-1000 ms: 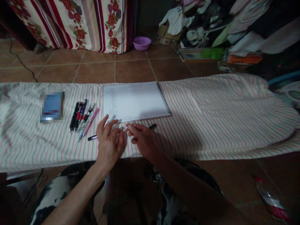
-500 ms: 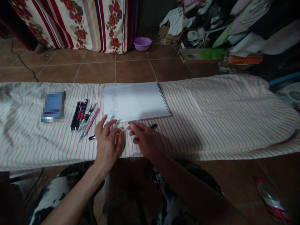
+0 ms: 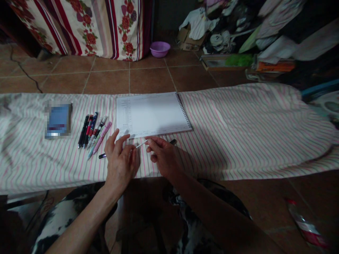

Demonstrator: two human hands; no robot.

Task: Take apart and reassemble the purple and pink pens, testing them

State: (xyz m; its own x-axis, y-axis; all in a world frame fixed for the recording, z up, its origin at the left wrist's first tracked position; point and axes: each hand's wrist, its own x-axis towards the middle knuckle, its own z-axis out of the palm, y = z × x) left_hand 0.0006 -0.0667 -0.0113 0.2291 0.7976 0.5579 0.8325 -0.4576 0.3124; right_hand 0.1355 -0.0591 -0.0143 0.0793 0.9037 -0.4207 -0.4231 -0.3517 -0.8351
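My left hand [image 3: 120,160] rests on the striped cloth [image 3: 238,134], its fingers curled around a dark pen part [image 3: 102,155] whose tip sticks out to the left. My right hand [image 3: 162,157] pinches a thin white refill [image 3: 141,144] that reaches toward the left hand's fingers. Another dark pen piece [image 3: 173,141] lies just behind the right hand. A spiral notebook [image 3: 152,113] lies open right beyond both hands.
Several pens [image 3: 94,134] lie in a row left of the notebook, with a blue object [image 3: 57,120] further left. Behind the cloth is tiled floor [image 3: 111,77], a purple bowl [image 3: 160,48], a floral curtain and piled clutter at the right.
The left hand has slid a little to the left over the dark pen part, and the white refill in the right hand now points further toward it.
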